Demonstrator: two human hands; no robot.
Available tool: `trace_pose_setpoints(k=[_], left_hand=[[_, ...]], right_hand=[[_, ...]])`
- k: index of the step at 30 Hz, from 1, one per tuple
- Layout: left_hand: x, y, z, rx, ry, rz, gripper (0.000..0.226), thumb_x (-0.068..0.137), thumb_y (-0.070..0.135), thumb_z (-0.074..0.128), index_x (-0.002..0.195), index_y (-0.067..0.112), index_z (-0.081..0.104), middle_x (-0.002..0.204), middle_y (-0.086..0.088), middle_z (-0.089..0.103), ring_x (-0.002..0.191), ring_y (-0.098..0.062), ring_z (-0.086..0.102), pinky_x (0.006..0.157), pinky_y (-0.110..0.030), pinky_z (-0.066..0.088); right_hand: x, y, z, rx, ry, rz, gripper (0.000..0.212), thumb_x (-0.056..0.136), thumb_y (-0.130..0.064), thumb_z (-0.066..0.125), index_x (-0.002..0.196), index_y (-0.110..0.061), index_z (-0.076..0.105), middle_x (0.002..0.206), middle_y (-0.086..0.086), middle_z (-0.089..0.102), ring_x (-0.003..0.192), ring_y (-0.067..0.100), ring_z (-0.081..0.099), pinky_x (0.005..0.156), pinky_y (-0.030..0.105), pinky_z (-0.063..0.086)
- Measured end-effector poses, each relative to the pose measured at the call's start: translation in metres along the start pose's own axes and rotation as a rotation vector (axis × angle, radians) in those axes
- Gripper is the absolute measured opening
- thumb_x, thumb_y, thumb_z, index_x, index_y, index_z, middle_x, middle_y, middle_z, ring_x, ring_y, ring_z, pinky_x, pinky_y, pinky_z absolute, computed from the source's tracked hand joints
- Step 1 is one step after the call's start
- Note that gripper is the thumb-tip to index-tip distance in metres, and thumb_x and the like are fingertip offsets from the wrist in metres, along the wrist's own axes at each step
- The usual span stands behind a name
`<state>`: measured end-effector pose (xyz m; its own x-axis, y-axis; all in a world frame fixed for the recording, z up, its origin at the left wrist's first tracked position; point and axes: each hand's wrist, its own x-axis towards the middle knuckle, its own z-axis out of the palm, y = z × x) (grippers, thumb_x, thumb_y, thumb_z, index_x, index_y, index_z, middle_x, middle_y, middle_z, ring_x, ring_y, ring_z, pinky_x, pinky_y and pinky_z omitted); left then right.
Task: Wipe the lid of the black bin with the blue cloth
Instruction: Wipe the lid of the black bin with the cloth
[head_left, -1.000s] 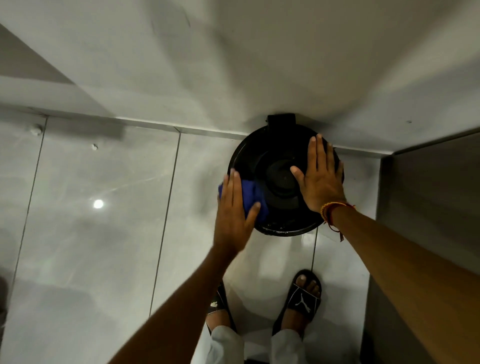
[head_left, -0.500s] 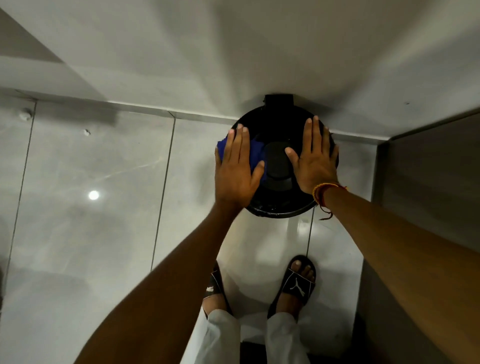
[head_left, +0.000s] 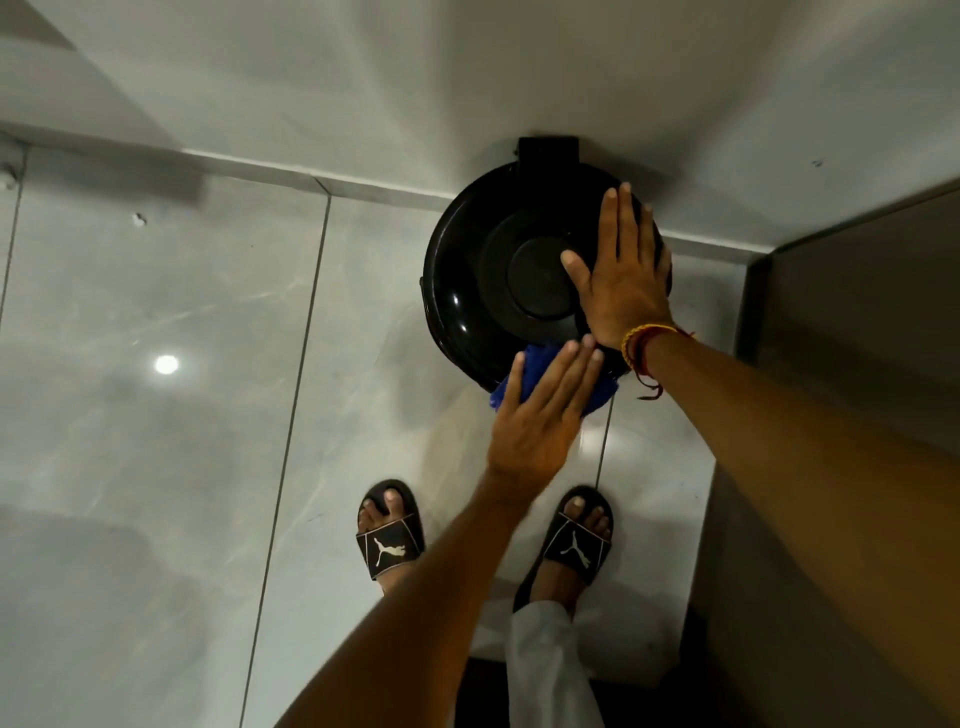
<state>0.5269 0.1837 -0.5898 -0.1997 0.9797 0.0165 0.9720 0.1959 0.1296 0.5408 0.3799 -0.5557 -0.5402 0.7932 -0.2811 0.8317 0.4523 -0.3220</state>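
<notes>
Black bin: stands on the pale tiled floor against the far wall, right of the scene's middle; only its top shows from above.
Lid: round, glossy, shut on the bin, with a raised disc at its centre and a hinge block at the far edge, against the wall.
Blue cloth: bunched at the near rim of the lid, partly hanging over the edge; most of it is hidden under the left hand.
Left hand: flat, fingers straight and close together, pressing the cloth onto the near edge of the lid; fingertips point far and right.
Right hand: laid flat on the right side of the lid, fingers together, thumb spread toward the centre disc; it holds nothing.
Wristband: red and yellow threads around the right wrist, a loose end dangling.
Feet: in black slides, near the bin, one on each side of the left forearm.
Dark panel: upright surface just right of the bin.
</notes>
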Motion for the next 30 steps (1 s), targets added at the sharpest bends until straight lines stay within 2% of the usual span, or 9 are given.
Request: trace_pose_setpoints(k=[3, 9, 13, 16, 20, 23, 25, 28, 30], left_hand=[[-0.012, -0.047, -0.01, -0.114, -0.031, 0.085, 0.066, 0.102, 0.037, 0.055, 0.159, 0.016, 0.029, 0.167, -0.005, 0.024, 0.156, -0.021, 0.019, 0.125, -0.059, 0.02], [0.044, -0.133, -0.04, -0.482, -0.04, -0.322, 0.072, 0.104, 0.045, 0.04, 0.161, 0.008, 0.015, 0.171, -0.009, 0.016, 0.159, -0.023, 0.011, 0.129, -0.043, 0.011], [0.125, -0.171, -0.052, -0.467, -0.166, -0.293, 0.076, 0.101, 0.054, 0.035, 0.161, 0.01, 0.019, 0.168, -0.01, 0.024, 0.157, -0.026, 0.018, 0.127, -0.049, 0.02], [0.138, -0.166, -0.054, -0.439, -0.14, -0.275, 0.079, 0.098, 0.059, 0.036, 0.156, 0.006, 0.031, 0.16, -0.014, 0.04, 0.149, -0.031, 0.036, 0.121, -0.051, 0.031], [0.071, -0.134, -0.059, -0.38, -0.051, -0.364, 0.078, 0.098, 0.061, 0.043, 0.151, 0.004, 0.037, 0.151, -0.015, 0.048, 0.138, -0.032, 0.046, 0.115, -0.046, 0.039], [0.021, -0.117, -0.068, -0.177, -0.125, -0.389, 0.067, 0.097, 0.065, 0.039, 0.131, 0.009, 0.052, 0.119, -0.012, 0.061, 0.106, -0.033, 0.058, 0.088, -0.047, 0.049], [0.014, -0.118, -0.079, -0.294, -0.19, -0.467, 0.061, 0.094, 0.07, 0.042, 0.116, 0.014, 0.052, 0.105, -0.006, 0.061, 0.095, -0.03, 0.061, 0.078, -0.044, 0.051], [0.031, -0.128, -0.115, -0.581, -0.243, -0.591, 0.061, 0.087, 0.072, 0.055, 0.114, 0.017, 0.051, 0.11, -0.004, 0.063, 0.099, -0.027, 0.063, 0.085, -0.048, 0.055], [0.045, -0.139, -0.161, -0.705, -0.194, -0.607, 0.064, 0.082, 0.075, 0.058, 0.111, 0.019, 0.05, 0.109, -0.003, 0.064, 0.099, -0.027, 0.065, 0.085, -0.05, 0.055]], right_hand=[[-0.002, -0.005, 0.004, 0.03, -0.005, 0.019, 0.079, 0.099, -0.06, 0.025, 0.159, -0.016, 0.0, 0.169, 0.007, -0.002, 0.155, 0.032, -0.001, 0.12, 0.065, 0.012], [-0.001, -0.007, 0.009, 0.028, 0.028, 0.028, 0.079, 0.098, -0.061, 0.024, 0.159, -0.016, 0.002, 0.169, 0.008, 0.001, 0.155, 0.033, 0.002, 0.119, 0.066, 0.012], [-0.001, -0.01, 0.01, 0.018, 0.031, 0.041, 0.08, 0.097, -0.062, 0.021, 0.159, -0.016, 0.001, 0.169, 0.008, 0.001, 0.155, 0.033, 0.002, 0.12, 0.065, 0.01], [-0.002, -0.011, 0.009, 0.017, 0.033, 0.058, 0.079, 0.098, -0.062, 0.022, 0.159, -0.016, 0.0, 0.169, 0.007, 0.001, 0.155, 0.033, 0.003, 0.12, 0.064, 0.012], [-0.002, -0.014, 0.004, 0.02, 0.006, 0.073, 0.08, 0.097, -0.062, 0.023, 0.159, -0.017, -0.002, 0.169, 0.007, 0.0, 0.154, 0.033, 0.003, 0.12, 0.063, 0.014], [-0.002, -0.016, -0.003, 0.001, -0.038, 0.087, 0.081, 0.097, -0.061, 0.024, 0.159, -0.017, -0.005, 0.169, 0.007, -0.003, 0.154, 0.034, 0.002, 0.121, 0.061, 0.014], [-0.002, -0.018, -0.01, 0.0, -0.096, 0.086, 0.083, 0.098, -0.06, 0.027, 0.158, -0.016, -0.008, 0.169, 0.007, -0.006, 0.154, 0.034, 0.0, 0.122, 0.058, 0.013], [0.001, -0.025, -0.033, 0.002, -0.205, 0.11, 0.088, 0.097, -0.062, 0.029, 0.157, -0.012, -0.01, 0.168, 0.011, -0.01, 0.154, 0.034, -0.004, 0.124, 0.052, 0.008], [-0.001, -0.06, -0.068, 0.23, -0.297, 0.126, 0.09, 0.095, -0.065, 0.036, 0.159, -0.01, 0.004, 0.168, 0.012, 0.004, 0.155, 0.031, 0.004, 0.125, 0.045, 0.008]])
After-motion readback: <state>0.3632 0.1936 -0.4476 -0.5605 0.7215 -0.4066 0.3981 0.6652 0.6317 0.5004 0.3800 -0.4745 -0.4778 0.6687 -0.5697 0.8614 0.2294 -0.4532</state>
